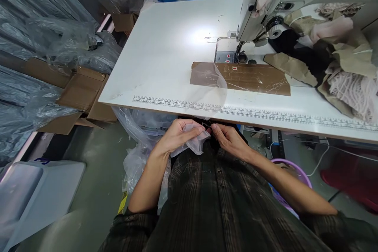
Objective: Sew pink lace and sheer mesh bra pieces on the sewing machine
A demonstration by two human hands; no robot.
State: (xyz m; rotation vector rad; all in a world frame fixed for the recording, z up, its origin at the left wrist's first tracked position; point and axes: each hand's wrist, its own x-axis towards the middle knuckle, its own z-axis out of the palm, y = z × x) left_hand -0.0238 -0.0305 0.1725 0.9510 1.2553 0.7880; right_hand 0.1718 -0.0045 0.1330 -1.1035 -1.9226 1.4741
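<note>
Close to my body, at the table's front edge, my left hand (183,136) is closed on a piece of sheer white fabric (195,144). Part of the sheer fabric hangs below its fingers, and a see-through stretch runs up over the table edge onto the tabletop. My right hand (229,138) is beside it, thumb and fingers pinched together near the left fingertips. Something small and dark shows between the two hands; its kind cannot be made out.
A sewing machine (254,12) stands at the back right of the white table (165,47). A brown cardboard strip (254,80) lies before its needle. Lace and paper scraps (348,86) are heaped at right. An open carton (82,90) and a purple basket (298,169) stand below.
</note>
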